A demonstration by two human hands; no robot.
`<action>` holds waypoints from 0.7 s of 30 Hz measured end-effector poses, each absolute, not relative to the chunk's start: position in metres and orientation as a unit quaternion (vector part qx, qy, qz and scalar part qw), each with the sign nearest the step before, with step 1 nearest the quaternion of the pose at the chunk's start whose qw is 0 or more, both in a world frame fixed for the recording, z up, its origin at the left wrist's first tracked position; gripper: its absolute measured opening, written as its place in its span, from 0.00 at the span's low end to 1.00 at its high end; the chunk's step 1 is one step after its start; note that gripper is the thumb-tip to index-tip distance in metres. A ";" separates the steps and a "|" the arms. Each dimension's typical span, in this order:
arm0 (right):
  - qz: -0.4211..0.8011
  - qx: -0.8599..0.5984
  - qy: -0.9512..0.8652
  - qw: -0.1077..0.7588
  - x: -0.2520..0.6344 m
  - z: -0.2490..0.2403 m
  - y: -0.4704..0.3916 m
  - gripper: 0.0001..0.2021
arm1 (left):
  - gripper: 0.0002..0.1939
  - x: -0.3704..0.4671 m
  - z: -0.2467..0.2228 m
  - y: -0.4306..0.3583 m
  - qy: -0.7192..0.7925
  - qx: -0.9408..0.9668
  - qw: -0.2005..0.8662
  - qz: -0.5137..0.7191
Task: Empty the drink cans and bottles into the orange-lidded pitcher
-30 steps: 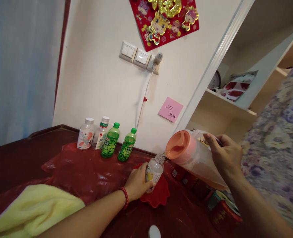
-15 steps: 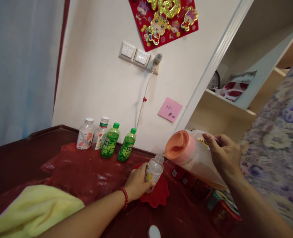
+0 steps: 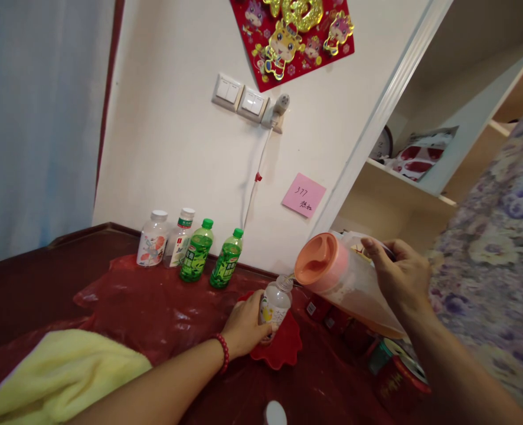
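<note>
My left hand (image 3: 246,327), with a red bead bracelet (image 3: 223,353) at the wrist, is wrapped round a clear uncapped bottle (image 3: 277,304) with a printed label. The bottle stands on a red scallop-edged plate (image 3: 288,348). In my right hand (image 3: 401,274) is the handle of a translucent pitcher (image 3: 363,289) with an orange-pink lid (image 3: 317,260). It is tipped on its side to the left, its spout at the bottle's mouth, and a thin stream of liquid runs between them. A white bottle cap (image 3: 275,413) lies on the table near me.
Two white-capped bottles (image 3: 152,239) and two green drink bottles (image 3: 226,258) stand along the wall. A yellow towel (image 3: 66,378) lies at the left. Red cans (image 3: 403,383) are under my right arm. A floral curtain (image 3: 500,265) hangs at the right.
Almost nothing differs. Both hands, the bottle and the tipped pitcher keep their positions; the stream at the spout shows a little more plainly.
</note>
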State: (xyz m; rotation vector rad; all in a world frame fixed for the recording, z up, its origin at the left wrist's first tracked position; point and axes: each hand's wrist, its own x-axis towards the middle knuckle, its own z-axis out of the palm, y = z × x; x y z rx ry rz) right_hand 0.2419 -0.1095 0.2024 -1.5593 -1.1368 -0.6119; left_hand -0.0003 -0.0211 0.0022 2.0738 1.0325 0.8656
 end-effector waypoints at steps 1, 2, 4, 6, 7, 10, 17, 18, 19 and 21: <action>-0.257 -0.653 -0.476 0.530 0.241 0.202 -0.110 0.45 | 0.31 0.000 0.002 -0.021 0.393 0.792 0.329 0.332; -0.258 -0.652 -0.477 0.530 0.241 0.202 -0.110 0.45 | 0.31 0.000 0.002 -0.021 0.393 0.792 0.331 0.331; -0.258 -0.652 -0.477 0.530 0.241 0.203 -0.111 0.45 | 0.31 0.000 0.003 -0.021 0.395 0.791 0.333 0.328; -0.259 -0.653 -0.477 0.529 0.241 0.203 -0.111 0.45 | 0.30 0.000 0.005 -0.022 0.398 0.791 0.333 0.324; -0.259 -0.653 -0.476 0.529 0.242 0.203 -0.111 0.45 | 0.30 0.000 0.005 -0.022 0.399 0.791 0.333 0.323; -0.260 -0.655 -0.474 0.528 0.242 0.203 -0.111 0.45 | 0.30 -0.001 0.006 -0.022 0.398 0.792 0.333 0.321; -0.263 -0.652 -0.476 0.528 0.243 0.203 -0.110 0.43 | 0.32 0.000 0.003 -0.022 0.395 0.791 0.332 0.328; -0.264 -0.652 -0.476 0.529 0.242 0.203 -0.110 0.42 | 0.31 0.000 0.003 -0.022 0.395 0.792 0.331 0.327; -0.264 -0.651 -0.475 0.529 0.242 0.203 -0.110 0.42 | 0.31 0.000 0.004 -0.022 0.396 0.793 0.330 0.326; -0.264 -0.652 -0.474 0.530 0.241 0.204 -0.110 0.42 | 0.31 -0.001 0.004 -0.022 0.396 0.793 0.331 0.324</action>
